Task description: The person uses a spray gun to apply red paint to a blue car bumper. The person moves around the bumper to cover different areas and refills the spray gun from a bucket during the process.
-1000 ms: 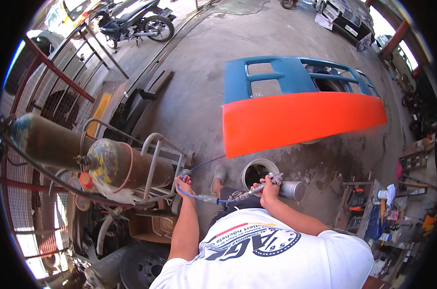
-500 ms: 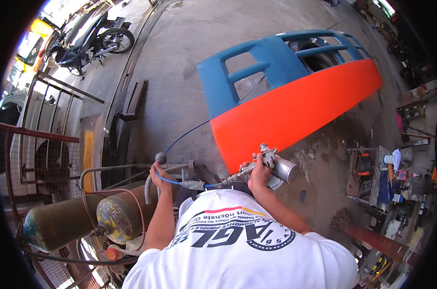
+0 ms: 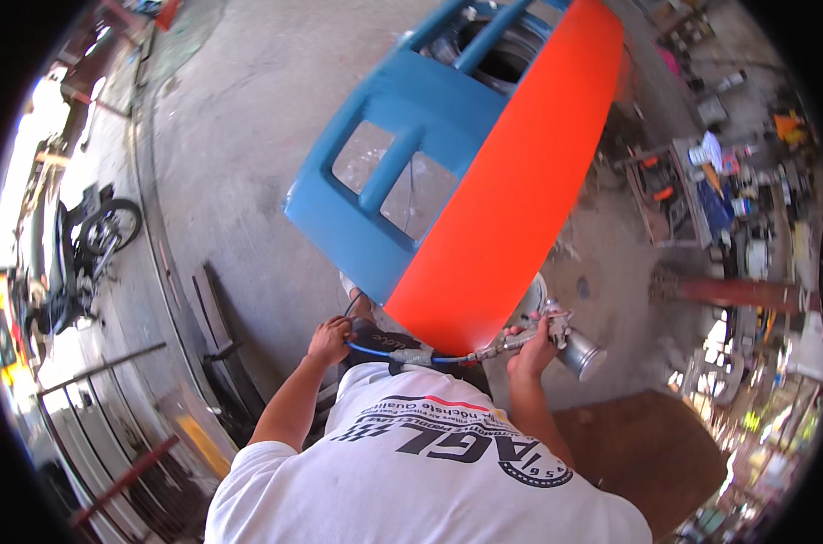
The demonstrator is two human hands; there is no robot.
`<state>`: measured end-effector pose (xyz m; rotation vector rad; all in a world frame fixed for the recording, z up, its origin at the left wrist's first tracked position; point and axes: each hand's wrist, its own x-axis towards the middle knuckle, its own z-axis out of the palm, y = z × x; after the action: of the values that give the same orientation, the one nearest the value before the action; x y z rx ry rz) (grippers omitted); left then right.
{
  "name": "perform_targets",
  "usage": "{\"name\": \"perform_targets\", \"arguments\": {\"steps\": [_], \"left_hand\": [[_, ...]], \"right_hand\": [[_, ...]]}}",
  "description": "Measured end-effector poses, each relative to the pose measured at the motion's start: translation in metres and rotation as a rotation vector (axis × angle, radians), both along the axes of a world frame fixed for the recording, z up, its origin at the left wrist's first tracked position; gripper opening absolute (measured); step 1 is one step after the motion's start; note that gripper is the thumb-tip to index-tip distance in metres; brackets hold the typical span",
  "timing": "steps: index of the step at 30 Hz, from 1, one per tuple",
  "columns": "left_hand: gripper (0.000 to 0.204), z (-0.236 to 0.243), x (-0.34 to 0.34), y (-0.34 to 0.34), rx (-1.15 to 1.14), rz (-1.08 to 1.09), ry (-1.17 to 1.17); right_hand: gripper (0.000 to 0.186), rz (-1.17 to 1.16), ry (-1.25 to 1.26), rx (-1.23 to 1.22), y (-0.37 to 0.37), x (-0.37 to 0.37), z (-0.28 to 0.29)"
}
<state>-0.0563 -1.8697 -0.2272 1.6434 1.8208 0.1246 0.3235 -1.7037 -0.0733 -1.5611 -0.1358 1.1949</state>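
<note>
A large vehicle bumper lies ahead of me, blue with openings on its left side and bright orange along its right side. My right hand is closed around the handle of a spray gun, whose silver cup points out to the right. The gun is close to the bumper's near orange end; I cannot tell whether they touch. From the gun's fitting a blue air hose runs left across my front. My left hand grips this hose, near the bumper's blue corner. I see no spray leaving the gun.
A pale round container stands partly hidden beside the bumper's near end. Tyres show under its far openings. Tools and parts crowd the right side around a metal frame. A motorcycle and metal railings are at left.
My view has turned, so the bumper now runs more steeply away from me and its near end appears closer. The gas cylinders have left view. Both hands keep their holds.
</note>
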Motion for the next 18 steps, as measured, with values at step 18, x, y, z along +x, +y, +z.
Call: {"name": "perform_targets", "arguments": {"steps": [18], "left_hand": [[0.036, -0.001, -0.186, 0.133, -0.429, -0.891, -0.024]], "right_hand": [[0.020, -0.784, -0.103, -0.219, -0.147, -0.177, 0.009]]}}
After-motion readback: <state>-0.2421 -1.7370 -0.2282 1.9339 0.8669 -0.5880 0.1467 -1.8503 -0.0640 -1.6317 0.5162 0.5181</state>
